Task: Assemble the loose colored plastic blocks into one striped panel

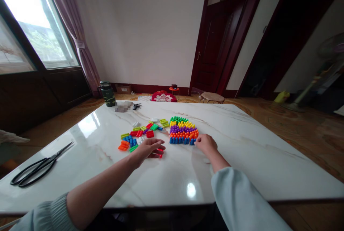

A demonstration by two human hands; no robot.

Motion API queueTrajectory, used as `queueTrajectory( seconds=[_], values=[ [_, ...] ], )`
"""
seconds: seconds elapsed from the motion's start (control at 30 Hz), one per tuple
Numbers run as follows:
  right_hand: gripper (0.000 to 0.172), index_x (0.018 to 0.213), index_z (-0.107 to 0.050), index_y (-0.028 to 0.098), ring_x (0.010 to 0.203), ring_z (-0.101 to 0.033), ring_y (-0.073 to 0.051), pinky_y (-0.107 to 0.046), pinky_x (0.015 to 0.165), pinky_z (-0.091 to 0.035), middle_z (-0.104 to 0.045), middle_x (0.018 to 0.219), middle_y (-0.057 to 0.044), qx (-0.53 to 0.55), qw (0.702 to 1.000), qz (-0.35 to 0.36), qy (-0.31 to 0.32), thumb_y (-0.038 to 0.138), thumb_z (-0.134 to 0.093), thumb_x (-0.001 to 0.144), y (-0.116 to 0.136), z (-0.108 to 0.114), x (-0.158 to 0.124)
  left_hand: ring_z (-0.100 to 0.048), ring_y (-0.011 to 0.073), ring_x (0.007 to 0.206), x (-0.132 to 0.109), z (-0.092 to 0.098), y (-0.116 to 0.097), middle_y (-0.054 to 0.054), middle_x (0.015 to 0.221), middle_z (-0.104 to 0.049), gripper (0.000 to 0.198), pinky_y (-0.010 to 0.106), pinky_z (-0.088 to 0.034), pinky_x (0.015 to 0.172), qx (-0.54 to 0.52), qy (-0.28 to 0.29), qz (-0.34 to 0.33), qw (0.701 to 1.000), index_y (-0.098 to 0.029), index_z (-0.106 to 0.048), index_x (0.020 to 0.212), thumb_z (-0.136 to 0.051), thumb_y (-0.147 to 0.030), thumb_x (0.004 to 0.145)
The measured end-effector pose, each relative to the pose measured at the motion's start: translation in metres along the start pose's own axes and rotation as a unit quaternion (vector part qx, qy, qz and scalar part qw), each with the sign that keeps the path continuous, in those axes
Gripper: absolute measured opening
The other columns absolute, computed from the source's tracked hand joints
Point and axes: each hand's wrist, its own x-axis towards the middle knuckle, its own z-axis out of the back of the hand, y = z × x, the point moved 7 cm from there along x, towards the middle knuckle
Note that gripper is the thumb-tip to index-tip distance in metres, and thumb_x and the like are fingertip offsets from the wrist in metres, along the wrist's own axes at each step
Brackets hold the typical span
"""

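Observation:
Small coloured plastic pieces stand upright in rows by colour: green pieces (178,119) at the back, then yellow pieces (181,124), purple pieces (182,129), orange pieces (184,135) and blue pieces (180,140) in front. At the right end of the blue row, my right hand (206,144) has its fingers pinched at a blue piece (192,141). My left hand (151,148) hovers with fingers apart over loose pieces, near red pieces (161,152). Left of the rows lie loose orange pieces (123,145), red pieces (149,134) and pieces of other colours, partly hidden by that hand.
Black-handled scissors (40,166) lie at the table's left. A camouflage flask (108,94) stands at the back left corner, near a blurred-out object (124,106) and black keys or a small tool (136,106). The white marble-patterned table (242,173) has a stool (212,97) behind it.

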Motion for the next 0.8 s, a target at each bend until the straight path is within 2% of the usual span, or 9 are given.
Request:
queueTrajectory(
  seconds=[0.13,0.43,0.63,0.73,0.8],
  values=[
    [0.008,0.074,-0.074,0.027,0.081,-0.066,-0.017,-0.022,0.061,-0.043,-0.073,0.085,0.000,0.010,0.998,0.031,0.061,0.024,-0.070,0.067,0.006,-0.012,-0.003,-0.068,0.0192,0.080,0.002,0.000,0.004,0.013,0.101,-0.072,0.054,0.031,-0.053,0.072,0.018,-0.002,0.005,1.000,-0.014,-0.066,0.101,-0.078,-0.050,0.063],
    [0.017,0.084,-0.074,0.027,0.091,-0.065,-0.018,-0.022,0.067,-0.044,-0.072,0.098,-0.001,-0.018,0.997,0.045,0.063,0.023,-0.068,0.069,0.014,-0.021,0.000,-0.068,0.0176,0.080,0.004,0.000,0.007,0.012,0.103,-0.072,0.050,0.028,-0.052,0.069,0.048,0.006,0.013,0.999,-0.015,-0.066,0.101,-0.076,-0.047,0.065],
    [0.015,0.082,-0.074,0.027,0.093,-0.064,-0.019,-0.023,0.065,-0.043,-0.071,0.099,-0.002,-0.029,0.996,0.043,0.068,0.024,-0.068,0.069,0.015,-0.016,-0.002,-0.068,0.0165,0.078,0.005,-0.001,0.008,0.011,0.100,-0.072,0.036,0.027,-0.052,0.067,0.105,0.009,0.005,0.994,-0.015,-0.065,0.102,-0.065,-0.038,0.075],
    [0.010,0.077,-0.074,0.026,0.088,-0.065,-0.020,-0.024,0.062,-0.042,-0.072,0.093,-0.002,-0.033,0.996,0.034,0.080,0.025,-0.067,0.071,0.018,-0.011,-0.006,-0.068,0.0179,0.076,0.007,0.008,-0.002,0.010,0.091,-0.073,0.027,0.027,-0.051,0.066,0.230,-0.014,-0.055,0.971,-0.014,-0.068,0.098,-0.061,-0.029,0.076],
    [0.008,0.075,-0.074,0.026,0.084,-0.065,-0.019,-0.024,0.061,-0.042,-0.072,0.089,-0.002,-0.025,0.996,0.040,0.074,0.027,-0.066,0.072,0.023,-0.007,-0.009,-0.068,0.0190,0.077,0.006,0.020,-0.017,0.008,0.085,-0.073,0.023,0.028,-0.051,0.070,0.345,-0.054,-0.125,0.929,-0.014,-0.071,0.092,-0.060,-0.022,0.074]
  ],
)
